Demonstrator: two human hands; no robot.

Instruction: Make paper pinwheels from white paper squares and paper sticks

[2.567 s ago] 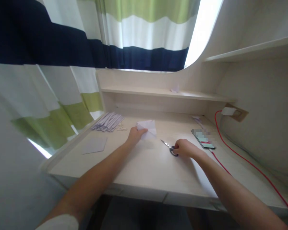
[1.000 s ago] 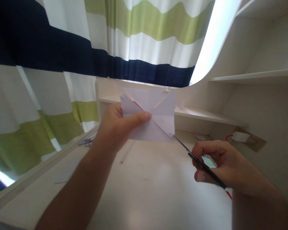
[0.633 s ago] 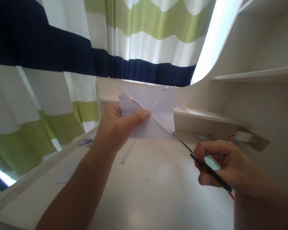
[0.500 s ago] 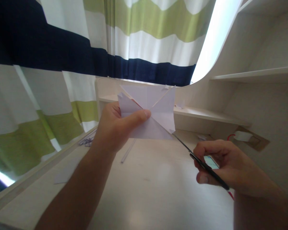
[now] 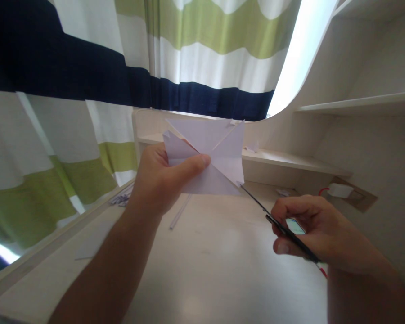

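Note:
My left hand [image 5: 162, 180] holds a folded white paper [image 5: 211, 157] up in the air above the desk, thumb pressed near its centre. The paper shows diagonal cuts running from its corners toward the middle. My right hand [image 5: 310, 234] grips black-handled scissors [image 5: 273, 220] lower right. The blade tips touch the paper's lower right corner.
A pale wooden desk [image 5: 205, 261] lies below, with a paper sheet [image 5: 87, 243] and a pile of paper strips [image 5: 121, 198] at the left. A phone [image 5: 295, 226] and red cable [image 5: 322, 270] lie behind my right hand. A striped curtain [image 5: 121, 67] hangs behind; shelves [image 5: 290, 159] sit right.
Both hands rose from the desk, the left lifting the paper, the right lifting the scissors. Over the last second the blades stay at the paper's lower right corner, with slight shifts.

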